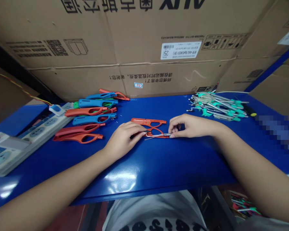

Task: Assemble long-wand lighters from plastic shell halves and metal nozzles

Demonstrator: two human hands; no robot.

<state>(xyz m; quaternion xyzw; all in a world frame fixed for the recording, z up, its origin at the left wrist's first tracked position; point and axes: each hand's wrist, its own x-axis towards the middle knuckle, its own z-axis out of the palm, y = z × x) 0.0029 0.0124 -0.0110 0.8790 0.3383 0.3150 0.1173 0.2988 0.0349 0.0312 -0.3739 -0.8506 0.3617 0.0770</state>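
Two orange lighter shell halves lie in front of me on the blue table. The farther shell half (144, 121) lies flat with its loop to the right. The nearer shell half (156, 130) sits between my hands, partly covered by them. My left hand (126, 136) pinches a small black part (147, 131) with a white wire, over the nearer half's left end. Thumb and fingers of my right hand (190, 126) close on a thin metal tube (167, 134) at that half's right end. A thin rod or wire (151, 138) runs from the tube toward my left hand.
Orange, blue and green shells (86, 111) are piled at the left beside a white power strip (36, 136). Metal rods with teal parts (218, 106) are heaped at the back right, near a black-and-yellow handle (250, 111). A cardboard wall (139, 38) stands behind.
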